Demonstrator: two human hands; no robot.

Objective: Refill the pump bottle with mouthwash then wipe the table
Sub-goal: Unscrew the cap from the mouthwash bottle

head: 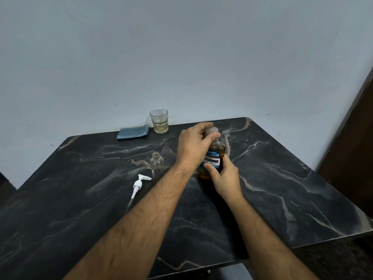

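A mouthwash bottle (212, 156) stands upright mid-tabletop (282, 178); its label reads "…STERINE", "…OOL MINT". The left hand (193, 147) grips its cap (212, 130); the right hand (224, 175) clasps its base. Just left stands the open clear pump bottle (156, 161), the white pump (138, 183) lying nearer. At the far edge, a folded blue cloth (133, 132) beside a glass (159, 121).

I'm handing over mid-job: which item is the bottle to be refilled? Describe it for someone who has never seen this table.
On the black marble-patterned table, look just left of the left hand gripping the cap of the amber mouthwash bottle. There stands a small clear empty bottle with an open neck. Unlike the drinking glass by the wall, it narrows at the top, and its white pump head lies beside it.
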